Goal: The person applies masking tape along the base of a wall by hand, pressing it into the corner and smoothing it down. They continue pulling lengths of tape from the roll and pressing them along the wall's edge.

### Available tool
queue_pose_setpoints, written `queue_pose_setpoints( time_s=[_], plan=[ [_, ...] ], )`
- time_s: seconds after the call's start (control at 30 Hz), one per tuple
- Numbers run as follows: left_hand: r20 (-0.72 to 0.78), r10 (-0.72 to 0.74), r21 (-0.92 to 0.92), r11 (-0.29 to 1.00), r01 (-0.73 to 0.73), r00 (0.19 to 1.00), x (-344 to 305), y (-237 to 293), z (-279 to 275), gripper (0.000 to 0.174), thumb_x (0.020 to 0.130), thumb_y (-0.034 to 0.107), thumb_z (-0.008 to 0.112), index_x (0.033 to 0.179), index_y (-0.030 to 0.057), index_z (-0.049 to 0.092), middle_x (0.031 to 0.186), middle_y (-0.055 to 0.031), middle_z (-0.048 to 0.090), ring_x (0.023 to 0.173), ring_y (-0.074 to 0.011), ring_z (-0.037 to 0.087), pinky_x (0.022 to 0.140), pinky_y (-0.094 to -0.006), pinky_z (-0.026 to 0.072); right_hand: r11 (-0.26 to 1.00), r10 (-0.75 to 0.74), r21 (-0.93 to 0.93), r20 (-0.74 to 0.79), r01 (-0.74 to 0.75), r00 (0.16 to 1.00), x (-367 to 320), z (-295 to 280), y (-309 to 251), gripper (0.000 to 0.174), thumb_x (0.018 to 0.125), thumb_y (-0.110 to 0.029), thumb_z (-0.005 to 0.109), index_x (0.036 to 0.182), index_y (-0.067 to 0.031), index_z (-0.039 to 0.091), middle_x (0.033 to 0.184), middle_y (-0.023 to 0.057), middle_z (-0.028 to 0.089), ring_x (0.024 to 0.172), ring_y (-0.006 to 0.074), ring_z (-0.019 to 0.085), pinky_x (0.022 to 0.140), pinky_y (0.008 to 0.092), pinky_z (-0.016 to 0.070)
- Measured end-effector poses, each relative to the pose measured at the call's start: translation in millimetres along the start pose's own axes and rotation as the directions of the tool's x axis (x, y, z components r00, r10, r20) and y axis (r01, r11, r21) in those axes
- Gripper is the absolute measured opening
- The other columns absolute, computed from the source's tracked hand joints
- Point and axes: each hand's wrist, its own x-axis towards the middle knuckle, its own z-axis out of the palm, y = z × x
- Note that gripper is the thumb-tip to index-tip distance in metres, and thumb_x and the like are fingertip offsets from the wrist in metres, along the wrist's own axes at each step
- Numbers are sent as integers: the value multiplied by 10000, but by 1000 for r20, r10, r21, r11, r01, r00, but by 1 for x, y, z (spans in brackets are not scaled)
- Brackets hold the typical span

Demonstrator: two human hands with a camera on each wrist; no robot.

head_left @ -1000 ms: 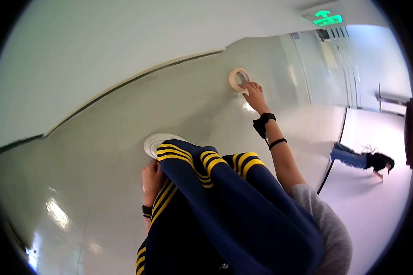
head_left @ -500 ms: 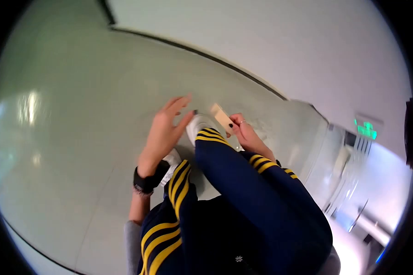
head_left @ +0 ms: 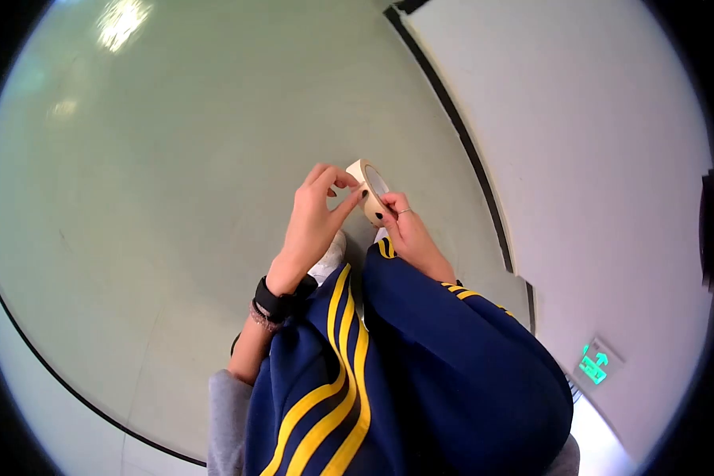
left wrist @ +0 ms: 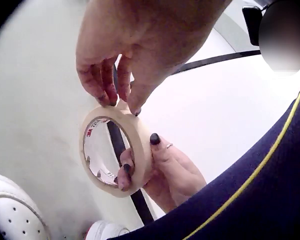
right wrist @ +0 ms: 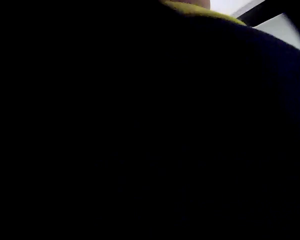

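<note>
A roll of cream masking tape (head_left: 370,208) is held up in front of the knees, its hollow core showing. My right hand (head_left: 416,238) grips its near side, thumb on the outer face and fingers reaching inside the ring, as the left wrist view shows. From the other side comes my left hand (head_left: 313,218), thumb and fingertips pinching at the roll's outer edge. In the left wrist view a small bit of tape stands up between those fingertips, beside the roll (left wrist: 142,130). Dark trouser cloth (right wrist: 270,90) fills most of the right wrist view, hiding the right hand's work there.
Below the hands lie the grey-green floor (head_left: 214,174) and a white shoe (head_left: 331,258). A white wall (head_left: 579,159) with a dark skirting strip (head_left: 460,131) rises to the right. A green exit sign (head_left: 595,363) shows low on the right.
The right hand has brought the tape roll from the floor to in front of the knees. The left hand has come from beside the leg to the roll's edge. The head view has turned.
</note>
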Motion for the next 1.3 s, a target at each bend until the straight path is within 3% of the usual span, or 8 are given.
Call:
queue_pose_setpoints(
  time_s=[0.33, 0.6, 0.8, 0.9, 1.07, 1.13, 1.2, 1.3],
  plan=[
    [-121, -7, 132, 991, 23, 993, -11, -8, 16, 73, 846, 18, 529, 877, -33, 487, 791, -180, 554, 688, -312, 530, 630, -363, 431, 979, -126, -170, -59, 114, 990, 7, 5, 7, 196, 887, -136, 496, 1041, -20, 465, 922, 222, 573, 855, 394, 553, 723, 430, 447],
    [63, -31, 155, 988, 21, 998, -12, 25, 6, 70, 848, 15, 515, 857, -41, 475, 772, -191, 543, 684, -333, 517, 617, -375, 418, 959, -189, -247, -190, 139, 963, 5, 11, -8, 176, 883, -122, 500, 1022, -22, 459, 883, 194, 593, 810, 403, 558, 695, 443, 448],
    [241, -317, 23, 947, 321, 917, -4, 38, -14, 135, 879, 127, 542, 860, -5, 521, 726, -46, 540, 690, -92, 505, 602, -278, 409, 944, 79, 323, -25, -67, 997, -7, -10, 4, 199, 837, -178, 547, 903, 9, 534, 761, 93, 596, 647, 214, 591, 586, 302, 452],
    [149, -167, -8, 985, 170, 975, -1, 34, -25, 156, 891, 157, 550, 838, 13, 519, 718, -3, 561, 706, -100, 537, 699, -235, 449, 562, -232, 821, 41, 100, 972, 1, -18, 8, 309, 819, -281, 562, 849, 27, 557, 691, 47, 553, 556, 100, 526, 517, 221, 420],
    [203, -332, -170, 915, 367, 921, 1, 37, -44, 165, 869, 113, 596, 875, -2, 479, 744, -49, 594, 752, -91, 565, 696, -240, 477, 688, -150, 721, 243, -76, 958, 4, -40, -16, 259, 806, -243, 576, 825, 15, 571, 662, 36, 544, 566, 105, 508, 536, 221, 408],
    [41, -372, -243, 897, 370, 927, 0, 39, -44, 231, 854, 91, 609, 976, 1, 435, 733, -59, 615, 772, -120, 600, 727, -266, 501, 776, -61, 615, 292, -138, 954, 9, -46, -29, 234, 799, -223, 582, 809, 10, 576, 647, 40, 544, 566, 117, 503, 542, 232, 405],
    [23, -339, -264, 905, 333, 940, 1, 36, -52, 277, 846, 83, 617, 1017, 7, 413, 806, -91, 625, 826, -145, 606, 751, -278, 505, 984, -127, 159, 284, 84, 950, 17, -55, -39, 193, 785, -191, 598, 794, 1, 575, 624, 71, 528, 582, 138, 497, 557, 267, 401],
    [-19, -271, -228, 938, 260, 962, 3, 33, -53, 353, 832, 85, 634, 1088, 14, 402, 970, -149, 612, 929, -189, 600, 800, -299, 504, 974, -224, 21, 262, 226, 939, 20, -59, -46, 172, 768, -174, 611, 798, -10, 568, 649, 115, 532, 600, 203, 507, 570, 307, 404]
  ],
)
